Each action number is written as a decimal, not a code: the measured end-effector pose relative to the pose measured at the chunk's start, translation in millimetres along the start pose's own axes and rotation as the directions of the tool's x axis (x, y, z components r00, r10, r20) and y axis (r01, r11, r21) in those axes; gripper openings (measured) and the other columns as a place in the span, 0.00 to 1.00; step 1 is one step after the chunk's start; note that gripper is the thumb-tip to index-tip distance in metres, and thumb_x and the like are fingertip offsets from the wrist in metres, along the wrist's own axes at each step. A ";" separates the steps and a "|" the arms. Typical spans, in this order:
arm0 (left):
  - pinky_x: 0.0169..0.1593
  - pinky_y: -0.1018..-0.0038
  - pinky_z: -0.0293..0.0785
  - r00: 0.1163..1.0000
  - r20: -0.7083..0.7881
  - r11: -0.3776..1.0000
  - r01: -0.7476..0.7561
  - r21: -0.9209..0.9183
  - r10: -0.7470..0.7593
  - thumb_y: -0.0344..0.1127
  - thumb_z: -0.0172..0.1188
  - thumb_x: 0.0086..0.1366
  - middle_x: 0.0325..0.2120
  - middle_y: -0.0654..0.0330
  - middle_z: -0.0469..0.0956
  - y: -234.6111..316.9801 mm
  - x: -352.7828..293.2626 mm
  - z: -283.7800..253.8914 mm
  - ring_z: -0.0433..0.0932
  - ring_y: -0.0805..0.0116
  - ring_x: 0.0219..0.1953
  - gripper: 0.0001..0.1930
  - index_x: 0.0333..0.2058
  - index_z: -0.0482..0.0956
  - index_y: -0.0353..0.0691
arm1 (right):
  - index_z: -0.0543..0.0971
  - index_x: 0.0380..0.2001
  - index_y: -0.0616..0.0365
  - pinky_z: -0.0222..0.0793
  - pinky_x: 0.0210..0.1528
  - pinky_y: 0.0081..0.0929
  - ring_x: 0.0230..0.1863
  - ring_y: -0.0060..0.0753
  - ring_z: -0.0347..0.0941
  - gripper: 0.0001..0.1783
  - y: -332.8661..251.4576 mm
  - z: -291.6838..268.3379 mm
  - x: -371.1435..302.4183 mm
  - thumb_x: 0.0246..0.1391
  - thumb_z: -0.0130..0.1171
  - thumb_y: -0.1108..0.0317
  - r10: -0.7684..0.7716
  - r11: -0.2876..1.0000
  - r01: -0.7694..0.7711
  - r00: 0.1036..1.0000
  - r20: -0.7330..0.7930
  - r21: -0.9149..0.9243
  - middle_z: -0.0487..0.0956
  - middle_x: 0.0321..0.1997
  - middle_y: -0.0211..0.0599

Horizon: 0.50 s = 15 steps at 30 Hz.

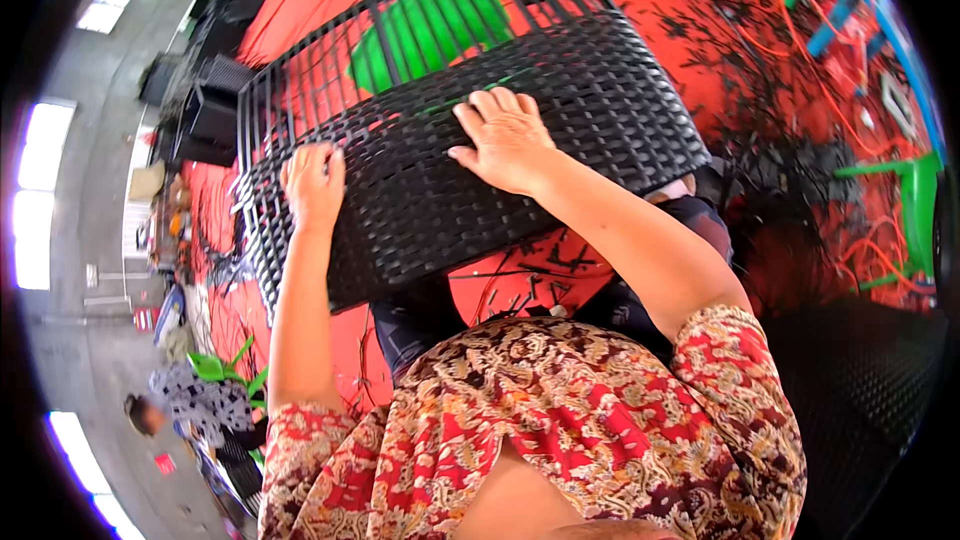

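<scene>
In front of me lies a black woven wicker panel on a frame, its near part closely woven and its far part bare parallel bars. On the left of the weave, my left hand is closed, fingers bent down; whatever they grip is hidden under them. Toward the middle, my right hand rests on the woven surface near the border with the open bars. Its fingers are apart and its thumb sticks out to the left. A round green seat shows through the bars.
Black strip scraps litter the red floor. An orange hose and a green plastic chair are at the right. A dark woven piece stands at lower right. Another person sits at the far left.
</scene>
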State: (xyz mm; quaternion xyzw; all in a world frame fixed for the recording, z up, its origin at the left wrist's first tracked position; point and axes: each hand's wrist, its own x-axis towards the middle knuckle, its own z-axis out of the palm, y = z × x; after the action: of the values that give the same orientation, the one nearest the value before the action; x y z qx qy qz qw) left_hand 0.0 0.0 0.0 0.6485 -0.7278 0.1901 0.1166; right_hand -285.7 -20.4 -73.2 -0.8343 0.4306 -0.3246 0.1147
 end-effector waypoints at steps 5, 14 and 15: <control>0.62 0.56 0.53 0.997 0.075 1.000 -0.015 0.008 0.015 0.50 0.52 0.62 0.59 0.57 0.64 18.7 5.2 25.6 0.61 0.59 0.61 0.23 0.54 0.70 0.50 | 0.72 0.50 0.52 0.53 0.57 0.44 0.58 0.40 0.58 0.28 2.0 -18.6 17.8 0.50 0.56 0.47 -0.016 0.999 0.015 1.000 -0.024 -0.040 0.67 0.53 0.36; 0.62 0.62 0.56 0.996 0.085 1.000 0.009 -0.018 -0.007 0.46 0.47 0.66 0.58 0.59 0.64 42.2 -16.1 15.9 0.62 0.57 0.60 0.22 0.57 0.67 0.48 | 0.65 0.59 0.47 0.47 0.64 0.45 0.67 0.44 0.52 0.31 20.1 10.2 54.7 0.55 0.51 0.46 -0.085 0.984 0.083 0.996 -0.003 -0.159 0.61 0.65 0.41; 0.62 0.61 0.55 0.997 0.072 0.999 0.000 -0.049 0.003 0.46 0.46 0.67 0.58 0.58 0.64 43.5 -18.3 15.9 0.62 0.55 0.60 0.22 0.57 0.67 0.47 | 0.66 0.59 0.49 0.49 0.64 0.44 0.66 0.44 0.54 0.30 21.7 3.4 55.2 0.56 0.51 0.48 -0.121 0.985 0.122 0.992 0.015 -0.118 0.62 0.63 0.41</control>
State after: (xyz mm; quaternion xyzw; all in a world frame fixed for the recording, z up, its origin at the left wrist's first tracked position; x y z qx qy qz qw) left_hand -39.3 13.4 -27.3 0.6513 -0.7365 0.1489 0.1060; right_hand -274.4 -77.6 -61.5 -0.8657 0.3970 -0.3013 0.0464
